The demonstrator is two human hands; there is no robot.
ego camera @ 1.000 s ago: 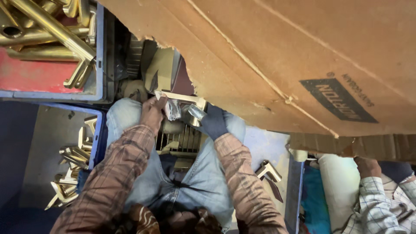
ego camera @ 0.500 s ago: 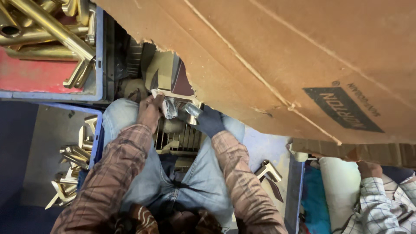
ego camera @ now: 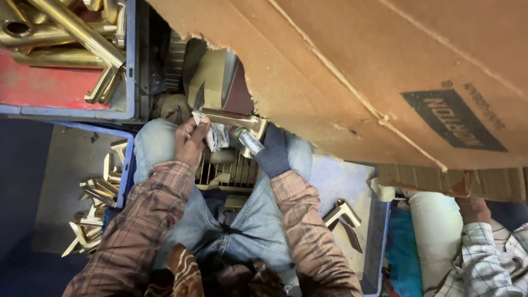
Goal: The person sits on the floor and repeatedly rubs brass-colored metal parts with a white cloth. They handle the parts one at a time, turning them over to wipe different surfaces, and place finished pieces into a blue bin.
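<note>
A: What is in my hands?

B: A brass handle (ego camera: 234, 119), long and gold-coloured, lying roughly level above my knees. One end rests under the fingers of my left hand (ego camera: 190, 144); the other end turns down into a short silvery stub (ego camera: 250, 142).

A: And the wrapping?

B: A crumpled clear plastic sleeve (ego camera: 217, 136) hangs off the handle just beside my left fingers. My gloved right hand (ego camera: 272, 151) grips the stub end.
</note>
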